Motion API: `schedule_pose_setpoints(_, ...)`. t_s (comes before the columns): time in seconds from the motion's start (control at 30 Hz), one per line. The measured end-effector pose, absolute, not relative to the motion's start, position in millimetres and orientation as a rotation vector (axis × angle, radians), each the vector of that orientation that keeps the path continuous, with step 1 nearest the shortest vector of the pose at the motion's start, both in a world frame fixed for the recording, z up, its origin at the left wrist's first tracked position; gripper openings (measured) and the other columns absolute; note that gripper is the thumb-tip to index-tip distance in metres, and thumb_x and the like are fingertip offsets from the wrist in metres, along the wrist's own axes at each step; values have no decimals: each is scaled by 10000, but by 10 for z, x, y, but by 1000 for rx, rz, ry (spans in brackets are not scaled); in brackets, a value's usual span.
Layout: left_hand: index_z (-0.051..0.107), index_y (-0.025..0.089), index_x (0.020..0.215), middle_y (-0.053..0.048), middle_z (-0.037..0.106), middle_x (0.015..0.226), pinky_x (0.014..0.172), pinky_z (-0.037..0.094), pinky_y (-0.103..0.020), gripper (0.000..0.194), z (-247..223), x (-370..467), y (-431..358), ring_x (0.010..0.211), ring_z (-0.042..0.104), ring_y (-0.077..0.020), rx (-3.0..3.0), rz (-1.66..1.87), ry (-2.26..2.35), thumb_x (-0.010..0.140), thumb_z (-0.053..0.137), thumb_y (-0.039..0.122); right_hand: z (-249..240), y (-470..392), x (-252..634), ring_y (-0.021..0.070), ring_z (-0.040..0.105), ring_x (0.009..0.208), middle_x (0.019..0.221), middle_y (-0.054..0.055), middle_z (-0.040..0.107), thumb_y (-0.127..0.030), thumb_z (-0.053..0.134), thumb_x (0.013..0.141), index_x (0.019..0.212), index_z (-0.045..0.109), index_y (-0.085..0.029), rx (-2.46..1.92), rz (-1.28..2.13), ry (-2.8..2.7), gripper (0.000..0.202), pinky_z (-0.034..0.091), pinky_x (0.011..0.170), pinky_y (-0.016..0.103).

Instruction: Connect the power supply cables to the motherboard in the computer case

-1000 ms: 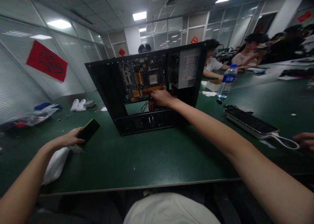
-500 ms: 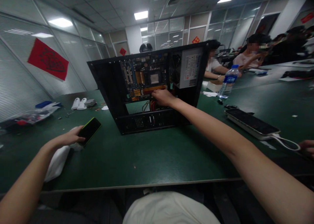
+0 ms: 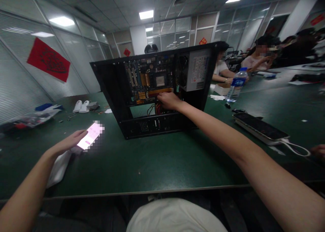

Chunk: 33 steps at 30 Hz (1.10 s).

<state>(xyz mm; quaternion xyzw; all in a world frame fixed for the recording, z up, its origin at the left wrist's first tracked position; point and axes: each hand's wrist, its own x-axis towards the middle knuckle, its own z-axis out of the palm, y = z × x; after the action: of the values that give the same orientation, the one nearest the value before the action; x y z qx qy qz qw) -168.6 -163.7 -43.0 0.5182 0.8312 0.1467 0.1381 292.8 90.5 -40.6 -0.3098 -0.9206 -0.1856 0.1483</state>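
Note:
A black computer case point(image 3: 152, 126) stands on the green table with its side panel off, showing the motherboard point(image 3: 162, 66) and a silver power supply point(image 3: 196, 71). My right hand point(image 3: 169, 100) reaches inside it, just below the orange memory slots point(image 3: 161, 92). Its fingers are curled over a bundle of coloured cables point(image 3: 158, 109); what they grip is hidden. To the left of the case, my left hand point(image 3: 72, 141) holds a smartphone point(image 3: 90, 136) by its near end, thumb on top. The phone's screen is lit and partly pixelated.
On the right stand a water bottle point(image 3: 236, 85) and a phone with a white cable point(image 3: 261, 126). Plastic bags point(image 3: 33, 118) and small white items point(image 3: 81, 106) lie at the left. A white pouch point(image 3: 59, 169) is under my left wrist. Other people sit across and to the right.
The smartphone's screen has gone from dark to brightly lit, and my left thumb has shifted onto it. My right hand stays in the same place inside the case.

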Motion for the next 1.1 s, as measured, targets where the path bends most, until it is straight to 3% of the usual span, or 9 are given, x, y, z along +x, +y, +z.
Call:
schedule_pose_setpoints(0.1,507,18,1430,-234,528,1494,992,539,-424,846,-421,-1618,-1620,1291,578,-356,1388,497,2383,883,425,658,-410,909,2928,298,611,1134,1220,184,653,-161,583,881,1187,613,-94,-892,-536,-2645,315,436,761,331)
schedule_pose_setpoints(0.27,545,6,1400,-210,633,1381,929,566,-394,776,-415,-1540,-1616,1177,647,-331,1325,623,2377,873,479,571,-428,920,2933,298,615,1128,1203,175,658,-149,574,880,1170,618,-101,-888,-552,-2629,297,437,753,332)
schedule_pose_setpoints(0.5,293,161,1608,-171,427,1596,1045,511,-472,957,-550,-1755,-1696,1378,503,-384,1392,629,2257,820,611,603,-426,917,2939,300,613,1127,1206,180,653,-158,571,895,1179,618,-100,-890,-548,-2637,294,433,755,331)
schedule_pose_setpoints(0.6,263,155,1615,-167,335,1650,1161,402,-474,1027,-584,-1827,-1708,1470,393,-369,1503,576,2228,767,679,557,-429,921,2940,299,619,1119,1192,173,659,-150,556,897,1157,629,-99,-884,-557,-2630,274,425,740,333)
schedule_pose_setpoints(0.77,246,113,1613,-186,301,1661,1218,297,-505,1046,-588,-1796,-1691,1499,341,-368,1533,560,2238,741,686,484,-433,926,2939,298,614,1112,1196,176,660,-154,563,883,1168,627,-94,-880,-542,-2624,297,423,741,334)
schedule_pose_setpoints(1.1,388,222,1574,-134,434,1603,1020,546,-498,813,-616,-1678,-1734,1364,521,-388,1339,799,2286,844,606,504,-448,921,2963,299,595,1120,1212,174,648,-192,598,876,1168,629,-99,-900,-522,-2616,308,414,745,334)
